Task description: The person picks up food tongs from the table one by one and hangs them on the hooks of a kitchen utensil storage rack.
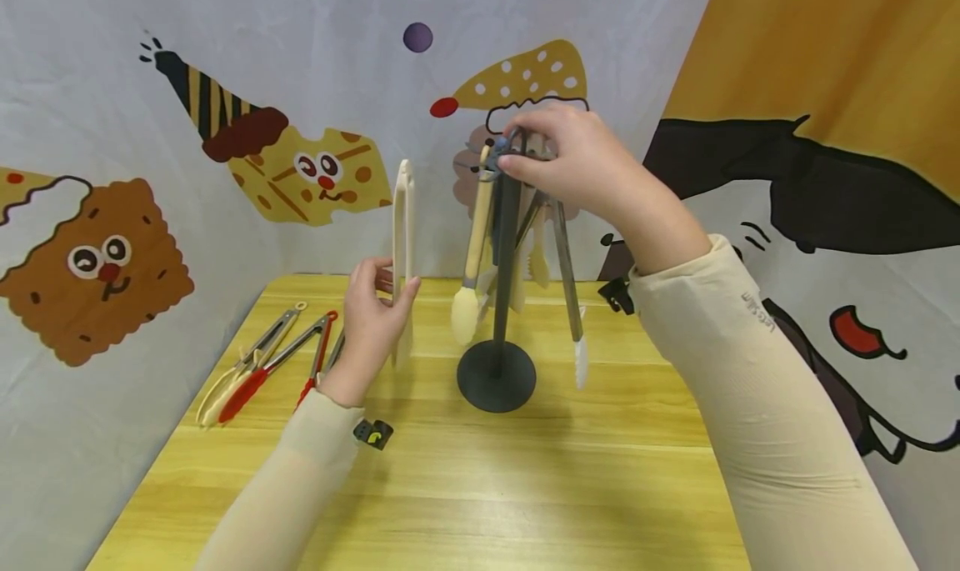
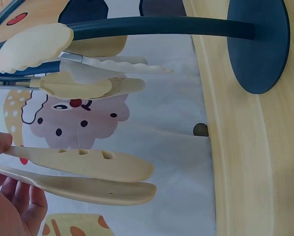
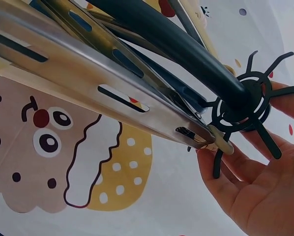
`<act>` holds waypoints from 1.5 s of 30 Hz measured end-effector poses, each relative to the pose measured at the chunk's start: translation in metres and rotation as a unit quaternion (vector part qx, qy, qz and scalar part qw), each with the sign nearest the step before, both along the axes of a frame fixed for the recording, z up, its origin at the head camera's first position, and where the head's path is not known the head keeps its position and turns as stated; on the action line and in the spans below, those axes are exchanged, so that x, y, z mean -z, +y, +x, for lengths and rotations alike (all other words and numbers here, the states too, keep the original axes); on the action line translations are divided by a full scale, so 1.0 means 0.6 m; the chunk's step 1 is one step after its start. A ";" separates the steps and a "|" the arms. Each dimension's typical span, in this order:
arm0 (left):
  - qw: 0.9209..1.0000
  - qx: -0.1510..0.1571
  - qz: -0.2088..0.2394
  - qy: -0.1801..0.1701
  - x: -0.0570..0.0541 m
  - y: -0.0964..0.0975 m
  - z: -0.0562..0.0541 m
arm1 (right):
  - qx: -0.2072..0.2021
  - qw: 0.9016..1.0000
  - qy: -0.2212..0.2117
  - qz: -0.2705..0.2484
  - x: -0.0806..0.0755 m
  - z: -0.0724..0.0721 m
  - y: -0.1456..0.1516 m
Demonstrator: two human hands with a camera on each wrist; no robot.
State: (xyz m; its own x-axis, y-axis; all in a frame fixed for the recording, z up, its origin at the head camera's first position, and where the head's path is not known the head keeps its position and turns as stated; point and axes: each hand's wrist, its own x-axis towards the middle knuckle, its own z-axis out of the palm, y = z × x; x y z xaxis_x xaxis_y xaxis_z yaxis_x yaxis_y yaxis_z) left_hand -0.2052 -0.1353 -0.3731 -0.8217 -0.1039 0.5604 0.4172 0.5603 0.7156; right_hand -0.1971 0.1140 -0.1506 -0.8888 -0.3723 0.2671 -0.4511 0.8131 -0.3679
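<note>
Our left hand (image 1: 372, 324) pinches slim beige plastic-looking tongs (image 1: 398, 233) upright, left of the round-based black metal stand (image 1: 507, 271); our right hand (image 1: 573, 156) curls round its hooked top (image 3: 248, 101). We should steady that, tongs held clear.

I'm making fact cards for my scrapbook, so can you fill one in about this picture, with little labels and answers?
Left hand: holds cream tongs upright, tips down
Right hand: fingers around the top of the dark stand
On the stand: several hanging tongs
On the table: red-tipped tongs, spread open, beside cream-tipped tongs
Behind: cloth with a cartoon cheese
</note>
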 end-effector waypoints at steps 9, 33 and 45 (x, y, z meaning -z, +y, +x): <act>1.000 0.004 0.006 0.011 -0.013 0.008 0.004 | -0.004 1.000 0.008 -0.001 0.001 0.000 -0.003; 0.998 0.043 0.016 0.051 -0.049 0.042 0.020 | 0.015 1.000 0.018 0.003 0.003 0.003 -0.004; 0.996 0.049 0.020 0.073 -0.048 0.050 0.022 | 0.015 1.000 0.027 0.000 0.005 0.004 -0.007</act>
